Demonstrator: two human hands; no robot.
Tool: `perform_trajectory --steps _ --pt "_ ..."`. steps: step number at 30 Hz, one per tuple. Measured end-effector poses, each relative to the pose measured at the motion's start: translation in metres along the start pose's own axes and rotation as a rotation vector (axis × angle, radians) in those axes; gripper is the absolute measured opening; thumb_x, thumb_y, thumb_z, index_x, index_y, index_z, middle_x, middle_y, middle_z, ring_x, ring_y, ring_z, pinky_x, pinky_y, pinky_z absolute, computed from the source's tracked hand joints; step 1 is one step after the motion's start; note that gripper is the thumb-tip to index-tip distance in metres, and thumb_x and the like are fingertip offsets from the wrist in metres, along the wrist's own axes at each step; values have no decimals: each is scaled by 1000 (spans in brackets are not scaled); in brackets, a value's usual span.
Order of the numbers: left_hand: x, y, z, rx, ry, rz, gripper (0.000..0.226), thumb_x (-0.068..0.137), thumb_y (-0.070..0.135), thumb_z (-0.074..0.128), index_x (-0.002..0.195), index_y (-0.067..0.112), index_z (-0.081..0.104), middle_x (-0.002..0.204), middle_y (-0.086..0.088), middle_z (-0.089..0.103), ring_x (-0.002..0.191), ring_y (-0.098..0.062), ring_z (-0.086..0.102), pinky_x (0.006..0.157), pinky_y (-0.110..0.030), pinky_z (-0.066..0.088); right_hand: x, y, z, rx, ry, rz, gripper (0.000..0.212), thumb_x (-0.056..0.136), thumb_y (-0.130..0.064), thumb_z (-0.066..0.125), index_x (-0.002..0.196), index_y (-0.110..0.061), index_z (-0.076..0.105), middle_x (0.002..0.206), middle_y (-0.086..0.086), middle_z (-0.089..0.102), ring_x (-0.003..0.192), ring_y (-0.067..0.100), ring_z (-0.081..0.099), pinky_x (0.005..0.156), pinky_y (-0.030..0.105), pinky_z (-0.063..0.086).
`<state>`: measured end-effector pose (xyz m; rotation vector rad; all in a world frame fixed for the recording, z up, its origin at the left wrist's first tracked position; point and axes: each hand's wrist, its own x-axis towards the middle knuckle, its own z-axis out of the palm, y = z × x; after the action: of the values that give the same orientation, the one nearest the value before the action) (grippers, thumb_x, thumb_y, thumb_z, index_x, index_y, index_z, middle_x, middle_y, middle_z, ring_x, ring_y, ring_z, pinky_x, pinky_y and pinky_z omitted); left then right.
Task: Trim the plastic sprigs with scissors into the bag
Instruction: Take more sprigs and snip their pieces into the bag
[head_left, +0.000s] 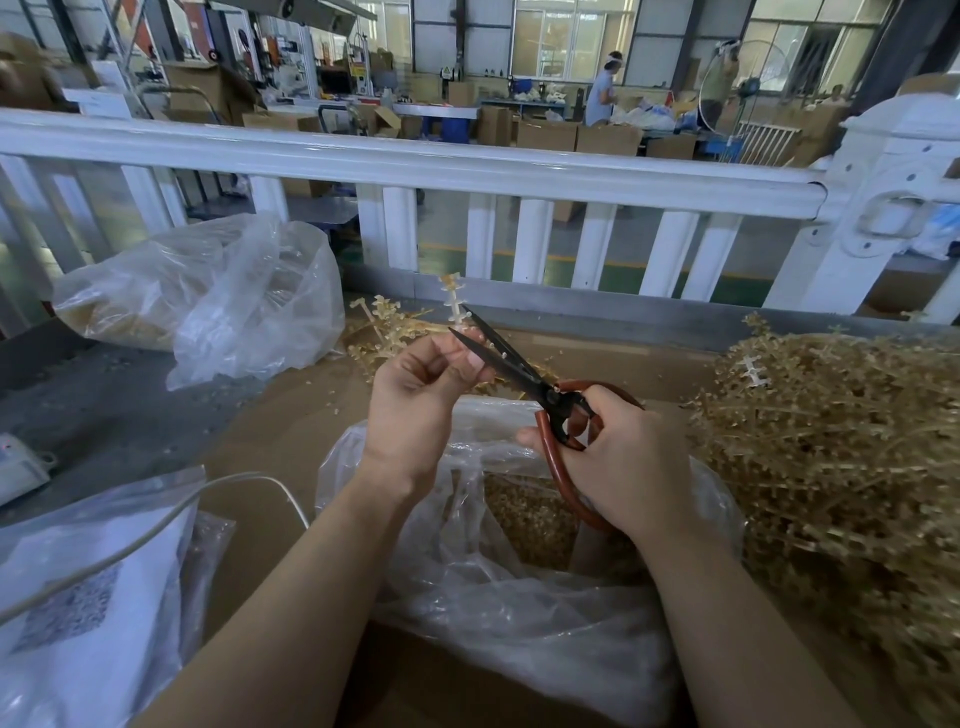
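My left hand (426, 395) pinches the lower end of a pale plastic sprig (453, 299), which stands upright above my fingers. My right hand (613, 457) grips the red-brown handles of black-bladed scissors (519, 366). The blades are parted around the sprig's stem just above my left fingertips. Directly below both hands lies an open clear plastic bag (519, 587) holding small tan cut pieces (530, 514). A big heap of tan sprigs (841, 452) lies to the right.
A second clear bag (208, 296) with tan material sits at the back left. A few sprigs (384, 332) lie behind my hands. A white fence rail (415, 161) crosses behind the table. A white bag and cable (104, 566) lie at the lower left.
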<state>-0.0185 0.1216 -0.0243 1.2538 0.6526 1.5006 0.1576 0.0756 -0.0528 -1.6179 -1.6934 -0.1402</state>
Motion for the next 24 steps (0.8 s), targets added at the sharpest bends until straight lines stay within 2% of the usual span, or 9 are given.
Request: perform_trajectory --steps 5,8,13,19,21,24 --pt "1 -1 -2 4 7 -8 8 90 -6 58 93 -1 64 88 -12 67 80 -16 64 82 -26 54 0 0 0 -5 4 2 52 75 -73 63 83 -22 67 75 -13 67 62 3 56 60 5 35" --pt "2 0 -2 14 -6 -10 11 91 -6 57 89 2 65 87 -10 68 80 -15 64 82 -25 54 0 -1 -1 -5 9 -1 59 75 -80 54 88 -23 68 78 -17 64 64 1 53 61 4 33" --pt "2 -1 -4 -12 -49 -52 10 91 -6 55 87 -4 63 84 -10 67 78 -15 62 85 -27 54 3 0 0 8 7 2 67 73 -85 47 96 -25 64 88 -17 64 75 4 58 63 12 41" --pt "0 3 -4 1 -119 -98 10 79 11 66 72 15 72 71 -2 69 72 -13 63 82 -26 53 2 1 1 -21 62 -5 69 73 -89 43 90 -24 60 81 -13 65 68 7 57 58 13 42" --pt "0 3 -4 23 -128 -91 12 83 5 64 74 11 69 71 -1 69 72 -12 64 80 -24 54 2 1 2 -26 70 -4 70 72 -90 41 89 -25 59 80 -12 65 68 8 58 57 16 44" --pt "-1 1 -3 81 -114 -98 16 88 -4 59 77 5 66 71 -3 68 72 -13 63 78 -23 54 3 1 1 -32 59 -17 68 73 -88 44 90 -25 61 80 -15 61 68 6 57 57 12 40"
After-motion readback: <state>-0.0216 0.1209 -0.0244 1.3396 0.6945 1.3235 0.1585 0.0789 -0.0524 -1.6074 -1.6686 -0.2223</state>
